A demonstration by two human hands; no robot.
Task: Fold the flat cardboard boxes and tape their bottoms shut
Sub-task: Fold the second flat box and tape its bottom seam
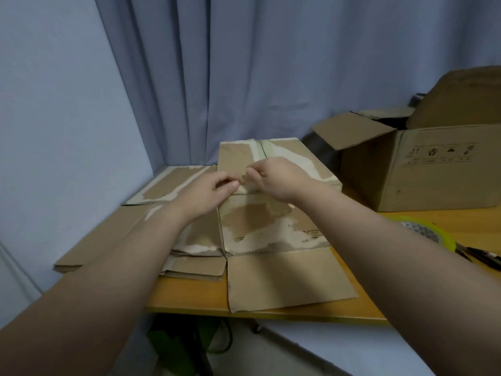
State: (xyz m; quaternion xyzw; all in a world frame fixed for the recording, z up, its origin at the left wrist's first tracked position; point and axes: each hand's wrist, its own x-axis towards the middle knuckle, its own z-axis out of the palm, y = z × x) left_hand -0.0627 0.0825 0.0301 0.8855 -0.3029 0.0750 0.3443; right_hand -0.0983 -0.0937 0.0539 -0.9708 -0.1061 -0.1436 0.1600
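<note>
**Two hands at one crease, no box yet formed**

Two hands are brought together over the top flat box [273, 223], which serves as the landmark here. The left hand [208, 194] is curled, thumb and fingers pinched at the crease where the far flaps [292, 158] meet the body; the right hand [273, 177] is likewise pinched just beside it. What exactly is held between the fingertips cannot be told; it may be a flap edge or a scrap of old tape.

The top flat box is laid on the wooden table [420, 221], its near flap [287, 278] spread over the table's front edge. Under it and to its left, a stack of further flat boxes [195, 267] is seen, all marked by torn tape scars. To its right, near the table edge, a yellow-rimmed tape roll [431, 232] is lying untouched, with a dark tool [479, 253] just beyond it. Further right and behind, an opened carton [433, 169] is standing.

The task is judged barely begun: no box is erected, no bottom is taped, and the whole stack remains.
</note>
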